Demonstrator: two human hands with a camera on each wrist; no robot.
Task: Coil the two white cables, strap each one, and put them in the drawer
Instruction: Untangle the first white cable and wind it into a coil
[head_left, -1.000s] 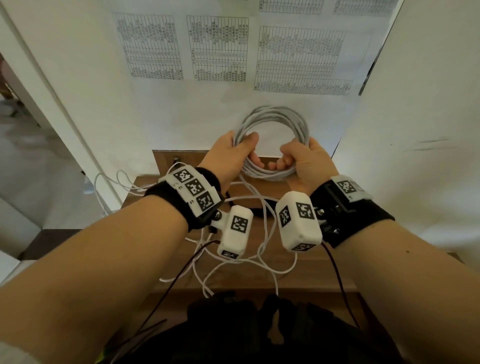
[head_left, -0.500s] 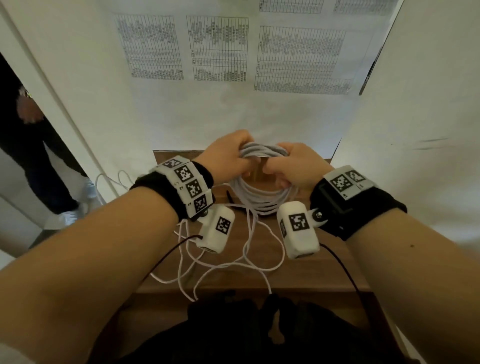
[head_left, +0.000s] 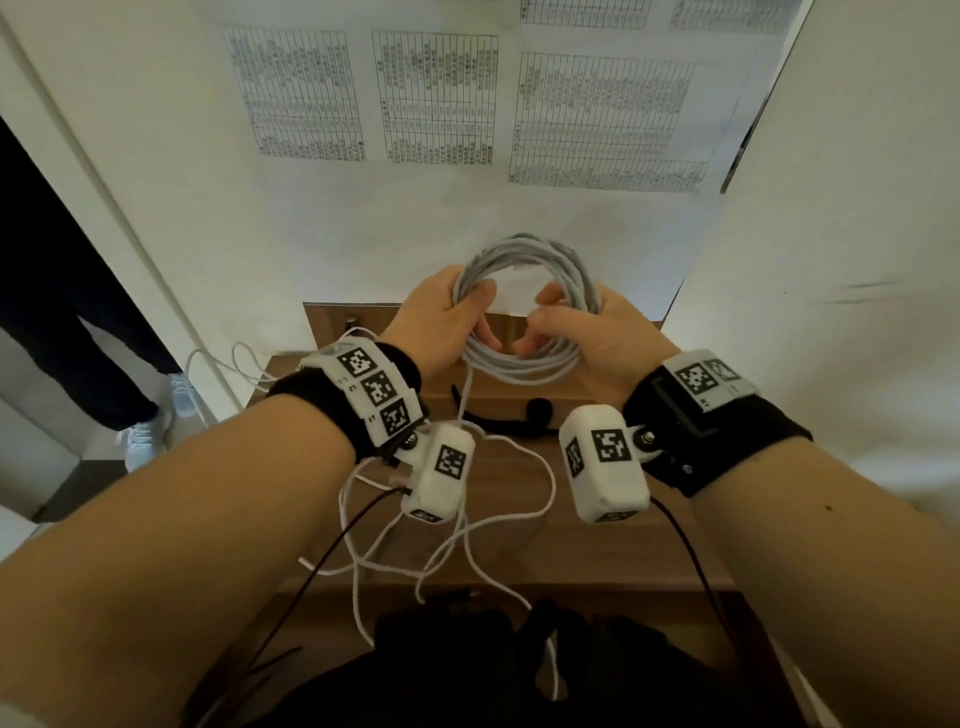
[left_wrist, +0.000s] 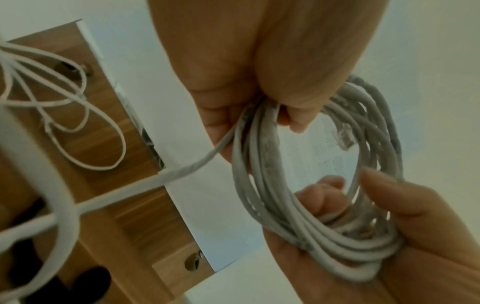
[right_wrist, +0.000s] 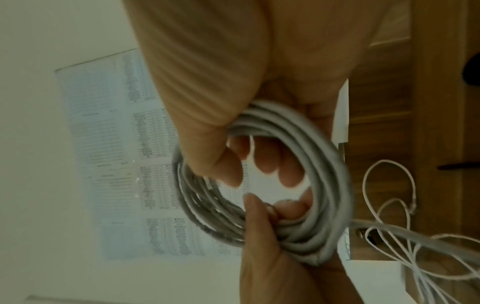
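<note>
A coil of grey-white cable (head_left: 524, 257) stands upright above the back of the wooden table (head_left: 597, 545), held between both hands. My left hand (head_left: 480, 314) grips the coil's left side, thumb over the strands. On the right side, my right hand (head_left: 540, 322) curls round the strands. In the left wrist view the coil (left_wrist: 298, 185) lies in the right palm (left_wrist: 389, 236), and a clear plug (left_wrist: 342, 139) hangs inside the ring. One tail (left_wrist: 182, 170) runs down towards the table. A second, thin white cable (head_left: 467, 525) lies loose and tangled on the table.
Black straps (head_left: 519, 421) lie on the table below the coil. A person's legs (head_left: 78, 338) stand at the left. A wall with printed sheets (head_left: 436, 98) is close behind, and a white panel (head_left: 831, 312) closes off the right. Dark fabric (head_left: 467, 675) lies below the table's front edge.
The coil was tipped down towards the table half a second ago; both hands have raised it upright again. A person has walked into view at the left.
</note>
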